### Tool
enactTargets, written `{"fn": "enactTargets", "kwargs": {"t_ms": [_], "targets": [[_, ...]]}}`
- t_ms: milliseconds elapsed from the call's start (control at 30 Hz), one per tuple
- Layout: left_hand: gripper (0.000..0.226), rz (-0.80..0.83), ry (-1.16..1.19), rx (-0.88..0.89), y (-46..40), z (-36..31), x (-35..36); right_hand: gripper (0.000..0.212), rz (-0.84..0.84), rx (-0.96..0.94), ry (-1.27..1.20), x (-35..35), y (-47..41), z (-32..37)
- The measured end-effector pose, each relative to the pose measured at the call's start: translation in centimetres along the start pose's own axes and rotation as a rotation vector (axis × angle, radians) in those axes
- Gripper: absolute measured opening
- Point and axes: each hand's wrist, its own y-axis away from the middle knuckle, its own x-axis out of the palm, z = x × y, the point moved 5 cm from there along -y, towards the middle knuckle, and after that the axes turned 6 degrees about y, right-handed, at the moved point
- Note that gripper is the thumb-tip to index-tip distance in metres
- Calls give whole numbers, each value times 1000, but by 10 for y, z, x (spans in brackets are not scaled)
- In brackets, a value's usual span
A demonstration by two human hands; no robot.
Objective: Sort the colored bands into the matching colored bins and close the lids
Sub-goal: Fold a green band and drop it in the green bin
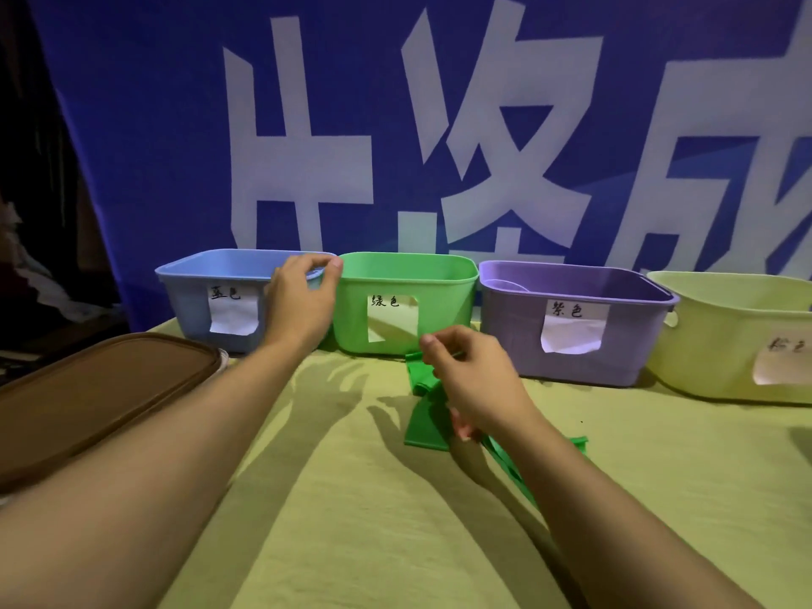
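Dim, bluish lighting from above and behind; forearm shadows fall forward across the yellow-green tablecloth (351, 520); wide-angle edge distortion; soft focus throughout.

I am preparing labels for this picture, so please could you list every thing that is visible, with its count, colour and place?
blue bin: 1, blue, far left of the row, open, paper label on front
green bin: 1, green, second from left, open, paper label
purple bin: 1, purple, third from left, open, paper label
yellow bin: 1, pale yellow, right edge, partly cut off, paper label
green band: 1 seen, green, in front of the green bin
brown lid: 1, brown, table's left side
tablecloth: 1, yellow-green, covering the table
banner: 1, blue with white characters, behind the bins
left hand: 1, gripping the blue bin's right rim
right hand: 1, holding the green band
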Motion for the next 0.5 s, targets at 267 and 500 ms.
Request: {"fn": "enactTargets", "kwargs": {"t_ms": [267, 500], "targets": [[23, 296, 291, -254, 101, -36, 87, 26, 137, -19, 366, -62, -1, -47], [16, 563, 178, -178, 140, -52, 134, 28, 271, -41, 428, -73, 17, -87]]}}
